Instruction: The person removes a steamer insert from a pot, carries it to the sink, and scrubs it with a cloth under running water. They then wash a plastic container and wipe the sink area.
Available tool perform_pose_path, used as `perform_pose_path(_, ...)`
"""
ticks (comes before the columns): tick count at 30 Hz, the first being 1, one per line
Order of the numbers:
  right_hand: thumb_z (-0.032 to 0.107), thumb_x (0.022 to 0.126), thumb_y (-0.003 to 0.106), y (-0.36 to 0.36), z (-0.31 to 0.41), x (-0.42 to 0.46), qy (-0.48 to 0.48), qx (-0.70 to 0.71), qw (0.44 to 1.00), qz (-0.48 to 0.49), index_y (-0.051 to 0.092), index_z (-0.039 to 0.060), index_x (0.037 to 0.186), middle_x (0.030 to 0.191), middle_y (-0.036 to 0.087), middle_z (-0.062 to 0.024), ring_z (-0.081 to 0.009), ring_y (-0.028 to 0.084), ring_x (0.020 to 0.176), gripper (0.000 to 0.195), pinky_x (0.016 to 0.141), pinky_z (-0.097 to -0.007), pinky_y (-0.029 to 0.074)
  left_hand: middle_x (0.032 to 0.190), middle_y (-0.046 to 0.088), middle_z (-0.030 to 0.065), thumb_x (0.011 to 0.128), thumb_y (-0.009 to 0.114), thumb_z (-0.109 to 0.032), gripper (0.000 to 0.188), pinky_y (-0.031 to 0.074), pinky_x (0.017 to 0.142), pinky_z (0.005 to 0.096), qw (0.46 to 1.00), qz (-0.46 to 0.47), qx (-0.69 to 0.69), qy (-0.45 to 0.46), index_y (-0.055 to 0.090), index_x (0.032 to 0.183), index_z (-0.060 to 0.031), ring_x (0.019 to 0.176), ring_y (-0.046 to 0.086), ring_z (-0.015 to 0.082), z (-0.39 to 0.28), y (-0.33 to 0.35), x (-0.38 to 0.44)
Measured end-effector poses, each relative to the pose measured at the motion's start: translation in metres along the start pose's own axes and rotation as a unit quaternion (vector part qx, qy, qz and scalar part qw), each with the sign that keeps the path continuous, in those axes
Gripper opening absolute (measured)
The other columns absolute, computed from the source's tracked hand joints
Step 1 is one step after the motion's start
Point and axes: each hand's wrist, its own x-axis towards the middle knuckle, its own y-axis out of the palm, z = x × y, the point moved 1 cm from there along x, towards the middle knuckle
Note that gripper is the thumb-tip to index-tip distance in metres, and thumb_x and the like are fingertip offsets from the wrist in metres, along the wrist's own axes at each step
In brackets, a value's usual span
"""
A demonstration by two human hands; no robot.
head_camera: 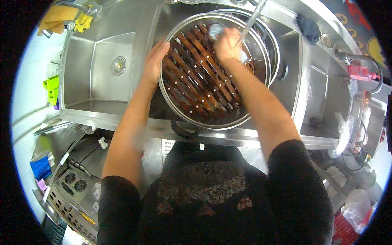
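A round steamer pan (pixel 214 125) with a metal rim rests over the middle sink basin, a slatted brown rack (pixel 203 73) with bright studs inside it. My left hand (pixel 156 61) steadies the pan's left rim, thumb over the edge and fingers outside. At the rack's upper right, my right hand (pixel 228 44) is closed on a pale scrubbing pad (pixel 216 30), blurred and partly covered by the hand. A stream of water (pixel 252 20) falls beside that hand. Beneath the pan, a second round metal pot (pixel 275 52) shows at the right.
Steel basins lie left (pixel 113 88) and right (pixel 324 88). A dark cloth (pixel 307 29) hangs on the back ledge near a faucet (pixel 344 56). Yellow gloves (pixel 83 22) lie by the left faucet. A dark loop handle (pixel 183 130) juts towards the sink's front edge.
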Motion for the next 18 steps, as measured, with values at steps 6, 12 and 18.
perform_pose_path(6, -0.003, 0.071, 0.065, 0.035, 0.092, -0.099, -0.323, 0.170, 0.928, 0.076, 0.058, -0.0001, 0.105, 0.117, 0.056, -0.0233, -0.0407, 0.050, 0.117, 0.035, 0.103, -0.0468, 0.041, 0.108, 0.065, 0.0067, 0.088, 0.066, -0.033, 0.048, 0.045, 0.088, 0.0317, 0.994, 0.017, 0.111, -0.009, 0.061, 0.126, -0.0041, 0.099, 0.059, 0.0179, -0.012, 0.002, 0.002)
perform_pose_path(12, 0.017, 0.080, 0.074, -0.037, -0.007, -0.175, -0.277, 0.208, 0.887, 0.304, 0.065, 0.0031, 0.096, 0.106, 0.064, -0.0156, -0.0348, 0.058, 0.107, 0.023, 0.089, -0.0442, 0.048, 0.095, 0.062, 0.0041, 0.081, 0.059, -0.019, 0.042, 0.048, 0.077, 0.0304, 0.989, -0.004, 0.129, -0.065, 0.060, 0.122, -0.0069, 0.085, 0.057, 0.0153, -0.033, 0.013, -0.008)
perform_pose_path(18, 0.009, 0.074, 0.071, -0.084, -0.053, -0.130, -0.122, -0.218, 0.953, 0.173, 0.067, 0.0134, 0.106, 0.110, 0.064, -0.0120, -0.0348, 0.061, 0.104, 0.032, 0.094, -0.0472, 0.050, 0.104, 0.064, 0.0050, 0.074, 0.059, -0.007, 0.061, 0.046, 0.087, 0.0316, 0.981, -0.044, 0.189, -0.010, 0.056, 0.135, -0.0072, 0.093, 0.058, 0.0143, -0.073, 0.033, -0.035)
